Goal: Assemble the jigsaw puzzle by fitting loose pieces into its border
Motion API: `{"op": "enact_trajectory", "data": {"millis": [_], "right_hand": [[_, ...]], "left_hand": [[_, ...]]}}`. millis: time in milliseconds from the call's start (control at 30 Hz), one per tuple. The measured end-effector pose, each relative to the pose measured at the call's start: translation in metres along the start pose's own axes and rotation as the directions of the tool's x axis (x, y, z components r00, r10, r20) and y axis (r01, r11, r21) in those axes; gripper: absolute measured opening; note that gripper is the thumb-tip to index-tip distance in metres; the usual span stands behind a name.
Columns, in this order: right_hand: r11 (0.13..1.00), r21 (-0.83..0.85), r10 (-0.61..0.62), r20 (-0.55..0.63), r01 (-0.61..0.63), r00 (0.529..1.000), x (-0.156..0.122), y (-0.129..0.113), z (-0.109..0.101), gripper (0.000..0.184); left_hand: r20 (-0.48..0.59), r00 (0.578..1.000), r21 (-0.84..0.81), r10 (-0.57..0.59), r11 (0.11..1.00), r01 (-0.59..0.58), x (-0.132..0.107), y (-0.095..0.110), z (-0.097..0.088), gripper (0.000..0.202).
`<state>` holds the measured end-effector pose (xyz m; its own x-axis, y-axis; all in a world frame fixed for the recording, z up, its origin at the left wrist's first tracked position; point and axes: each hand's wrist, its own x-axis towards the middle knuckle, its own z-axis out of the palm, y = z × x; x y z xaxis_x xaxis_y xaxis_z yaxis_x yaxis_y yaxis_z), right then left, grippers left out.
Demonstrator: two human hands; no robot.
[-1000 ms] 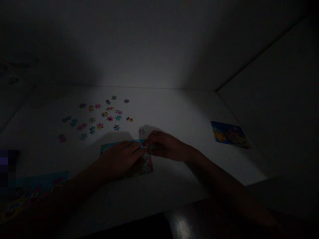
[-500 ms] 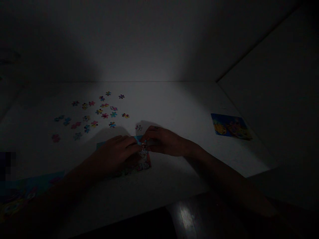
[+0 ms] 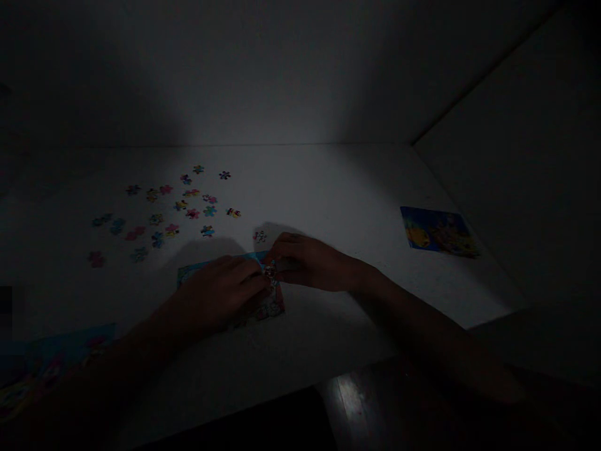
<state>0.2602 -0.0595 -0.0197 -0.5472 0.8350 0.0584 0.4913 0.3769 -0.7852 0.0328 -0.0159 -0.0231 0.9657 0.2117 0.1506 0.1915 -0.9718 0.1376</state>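
In the dim head view, a jigsaw puzzle (image 3: 273, 307) in a shallow board lies on the white table, largely covered by my hands. My left hand (image 3: 225, 285) rests over it, fingers closed, with the tips at a small puzzle piece (image 3: 270, 271) near the upper right corner. From the other side my right hand (image 3: 307, 260) pinches at this same piece with thumb and index finger. How firmly each hand grips it is hard to see. Just above the board lies a loose pale puzzle piece (image 3: 260, 236).
Several loose puzzle pieces (image 3: 192, 213) are scattered at the back left. A colourful picture sheet (image 3: 70, 344) lies at the front left, partly behind my left forearm. To the right is a blue picture card (image 3: 436, 230). A wall (image 3: 282, 75) bounds the table's far side.
The view has shifted slightly, so the table items sit a little differently in the picture. Both hands stay at the same corner of the puzzle, with only small finger movements.
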Motion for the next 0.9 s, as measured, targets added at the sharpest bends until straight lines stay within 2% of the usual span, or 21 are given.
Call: {"op": "enact_trajectory", "data": {"millis": [167, 333, 500, 900], "right_hand": [[1.0, 0.008, -0.006, 0.0, 0.006, 1.0, 0.0, 0.0, 0.0, 0.016], [1.0, 0.014, -0.002, -0.008, 0.002, 1.0, 0.0, 0.0, 0.0, 0.017], [1.0, 0.014, -0.011, -0.004, 0.011, 1.0, -0.001, 0.001, 0.0, 0.017], [1.0, -0.011, 0.016, -0.001, -0.016, 1.0, -0.001, -0.001, 0.0, 0.017]], "left_hand": [[-0.028, 0.999, 0.096, 0.018, 0.995, -0.015, 0.0, 0.007, 0.002, 0.016], [0.056, 0.997, 0.242, 0.05, 0.968, -0.063, 0.001, 0.013, -0.01, 0.022], [0.037, 0.997, 0.319, 0.063, 0.945, -0.071, 0.004, 0.022, -0.02, 0.03], [-0.024, 0.999, 0.361, -0.031, 0.932, 0.038, 0.003, 0.044, -0.021, 0.03]]}}
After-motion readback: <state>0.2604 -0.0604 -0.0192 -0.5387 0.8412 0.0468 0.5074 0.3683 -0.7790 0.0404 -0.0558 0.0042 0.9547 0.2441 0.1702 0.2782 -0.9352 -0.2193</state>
